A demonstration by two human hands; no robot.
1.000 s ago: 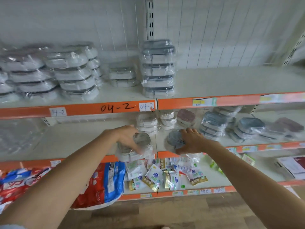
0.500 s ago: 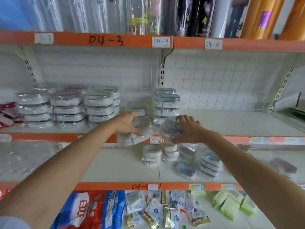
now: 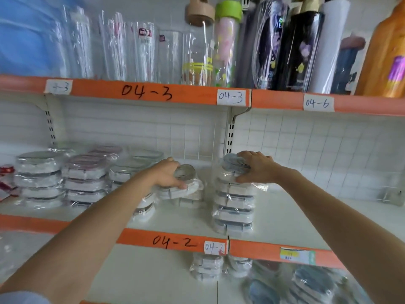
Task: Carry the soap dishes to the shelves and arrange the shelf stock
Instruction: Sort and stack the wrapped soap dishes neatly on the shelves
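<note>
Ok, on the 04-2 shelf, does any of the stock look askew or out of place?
Mostly tidy, upright stacks. The wrapped soap dishes under the left hand lie tilted on a low pile, not square. The right hand grips a dish sitting angled atop the tall stack. Nothing looks spilled or damaged.

A: Bright, even light, soft shadows?
B: Yes, only faint shade under the orange shelf edge (image 3: 166, 93). Glare streaks the plastic-wrapped soap dishes (image 3: 235, 200).
A: Sharpness?
B: Motion blur smears the bottles (image 3: 225, 42); wide-angle bending at the edges.
</note>
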